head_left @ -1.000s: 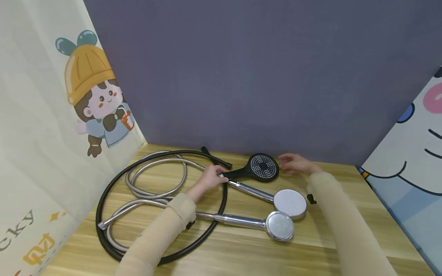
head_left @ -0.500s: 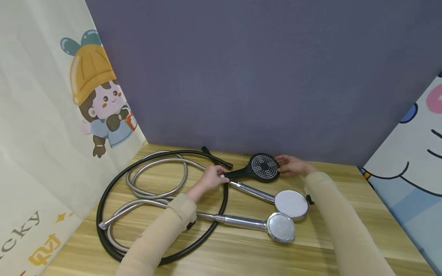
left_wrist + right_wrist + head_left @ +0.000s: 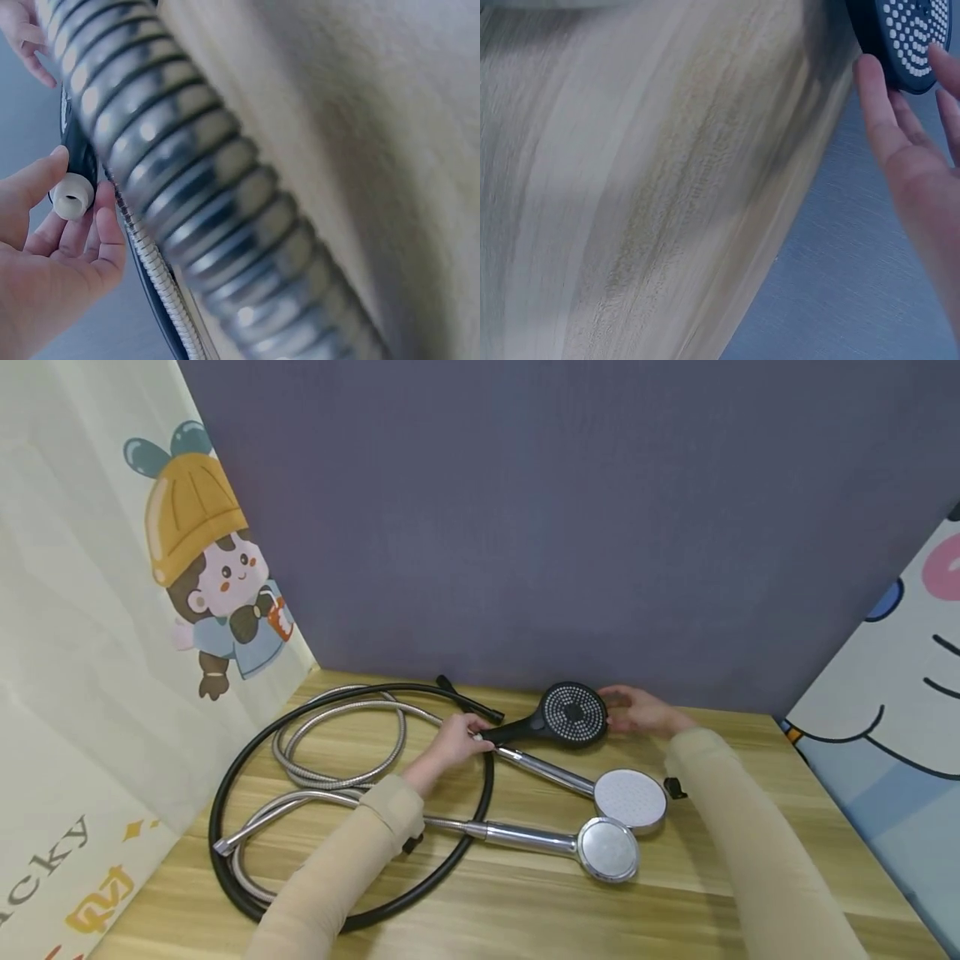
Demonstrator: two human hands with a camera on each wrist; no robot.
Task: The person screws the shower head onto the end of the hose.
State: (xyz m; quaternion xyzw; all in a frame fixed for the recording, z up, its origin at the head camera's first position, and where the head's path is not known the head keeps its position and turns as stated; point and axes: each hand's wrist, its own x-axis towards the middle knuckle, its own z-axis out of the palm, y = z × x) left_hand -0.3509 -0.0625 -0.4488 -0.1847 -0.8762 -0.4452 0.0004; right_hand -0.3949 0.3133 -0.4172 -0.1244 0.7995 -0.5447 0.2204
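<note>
A black shower head (image 3: 573, 714) with a round, pale-dotted face is at the back of the table, its spray face towards me. My left hand (image 3: 453, 743) pinches the end of its handle. From the left wrist view, a white threaded end (image 3: 73, 196) shows between thumb and fingers. My right hand (image 3: 637, 710) holds the far rim of the face; the right wrist view has fingertips (image 3: 870, 71) at its edge and the thumb in front. Just nearer lie a chrome shower head with a white face (image 3: 630, 799) and one with a silver face (image 3: 608, 850).
A black hose (image 3: 225, 777) loops widely over the left of the wooden table (image 3: 540, 910). Coiled metal hoses (image 3: 401, 727) lie within and across it. A grey panel (image 3: 555, 527) stands along the back edge; a printed cloth (image 3: 90, 610) hangs at the left.
My right hand has moved left from beside the black shower head to its rim. The head has since risen slightly, while my left hand has kept its hold on the handle end.
</note>
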